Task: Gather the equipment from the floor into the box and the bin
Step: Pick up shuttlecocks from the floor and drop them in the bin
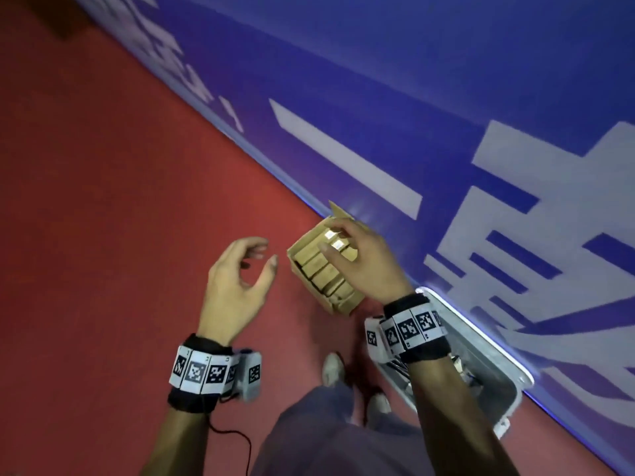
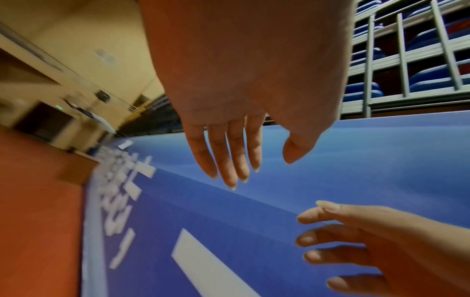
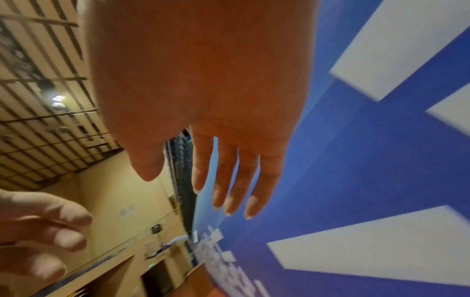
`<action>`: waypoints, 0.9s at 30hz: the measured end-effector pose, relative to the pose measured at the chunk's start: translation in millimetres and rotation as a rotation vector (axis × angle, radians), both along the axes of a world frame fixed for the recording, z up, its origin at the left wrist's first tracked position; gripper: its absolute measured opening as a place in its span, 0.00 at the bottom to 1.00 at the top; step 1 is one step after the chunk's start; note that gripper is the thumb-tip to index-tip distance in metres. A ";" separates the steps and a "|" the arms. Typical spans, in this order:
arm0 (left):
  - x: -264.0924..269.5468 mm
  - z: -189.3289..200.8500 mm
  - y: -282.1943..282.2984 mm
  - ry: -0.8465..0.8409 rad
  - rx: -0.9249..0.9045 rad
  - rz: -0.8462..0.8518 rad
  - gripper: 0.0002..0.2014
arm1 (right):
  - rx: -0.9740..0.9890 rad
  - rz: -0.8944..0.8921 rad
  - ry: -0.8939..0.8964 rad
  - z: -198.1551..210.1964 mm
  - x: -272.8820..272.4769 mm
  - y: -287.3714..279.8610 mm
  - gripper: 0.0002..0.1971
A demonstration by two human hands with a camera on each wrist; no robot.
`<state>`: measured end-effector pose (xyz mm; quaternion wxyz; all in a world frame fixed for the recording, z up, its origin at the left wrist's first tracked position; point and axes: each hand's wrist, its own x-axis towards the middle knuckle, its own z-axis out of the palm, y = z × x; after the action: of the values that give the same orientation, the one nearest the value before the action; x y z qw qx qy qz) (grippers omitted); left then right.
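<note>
An open cardboard box (image 1: pixel 307 236) stands on the red floor against the blue barrier; several small brown packs (image 1: pixel 319 266) lie side by side in it. My right hand (image 1: pixel 330 240) hovers right over the box's far end, fingers relaxed, holding nothing. The right wrist view shows this right hand (image 3: pixel 178 180) with straight fingers and an empty palm. My left hand (image 1: pixel 264 257) hangs just left of the box, loosely curled and empty; the left hand (image 2: pixel 264 160) is also bare in the left wrist view. A grey bin (image 1: pixel 492 370) with dark items inside sits at the lower right.
The blue barrier (image 1: pixel 395 97) with white lettering runs diagonally behind box and bin. Red floor (image 1: pixel 120 201) spreads to the left. My shoes (image 1: pixel 332 370) stand just below the box, next to the bin. A black cable hangs from my left wristband.
</note>
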<state>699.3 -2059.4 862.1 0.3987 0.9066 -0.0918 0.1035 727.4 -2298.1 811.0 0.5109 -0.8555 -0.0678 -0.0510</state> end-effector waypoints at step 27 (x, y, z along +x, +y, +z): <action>-418.2 -15.2 483.1 -0.001 0.011 1.304 0.13 | -0.019 1.237 -0.061 30.1 -159.1 667.8 0.14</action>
<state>281.2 -1576.4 846.9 0.2493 0.7783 0.4764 0.3242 568.3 -1630.3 841.1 0.4360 -0.6605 -0.5660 0.2308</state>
